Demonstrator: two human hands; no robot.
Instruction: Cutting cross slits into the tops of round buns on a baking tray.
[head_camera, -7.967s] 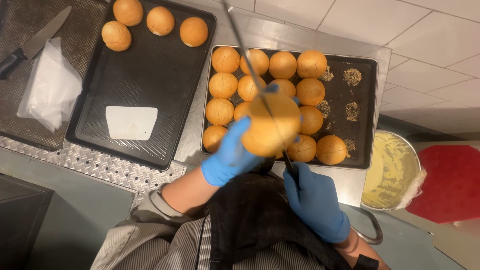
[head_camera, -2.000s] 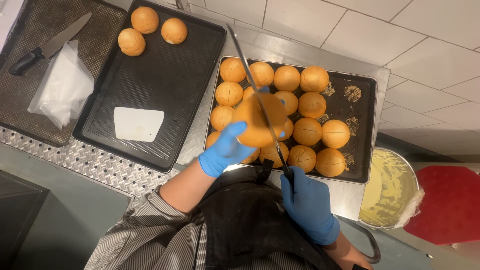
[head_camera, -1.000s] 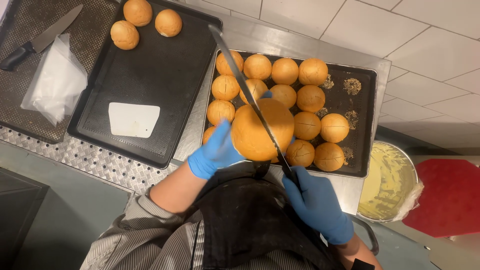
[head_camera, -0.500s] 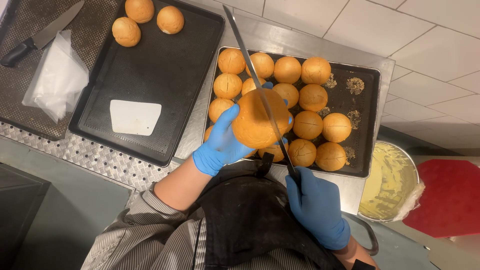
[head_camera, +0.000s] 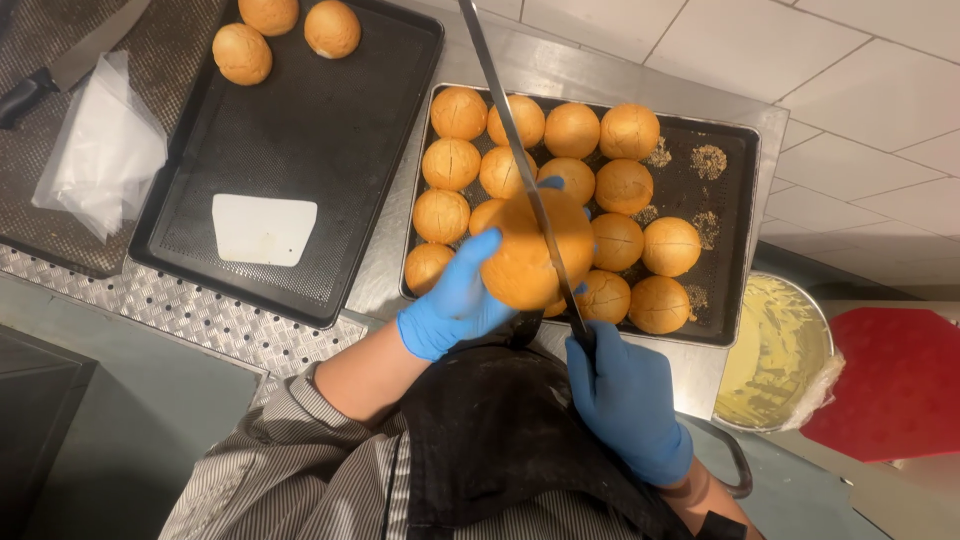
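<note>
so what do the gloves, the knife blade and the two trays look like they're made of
Gloves, left and right: thin blue rubbery material, probably nitrile, matte and creased at the fingers. Blade: metal, likely steel; long, thin, grey with a dull shine. Left tray and right tray: probably dark coated metal; black, matte, with raised rims and a finely textured base.

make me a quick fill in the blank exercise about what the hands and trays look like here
1. The left hand holds a round bun while the right hand draws a long ____ across it.
2. Both hands wear gloves coloured ____.
3. The left tray holds three buns and one flat ____ scraper.
4. Beside the right tray, a round metal bowl holds a pale ____ spread.

Missing words: knife; blue; white; yellow
</note>
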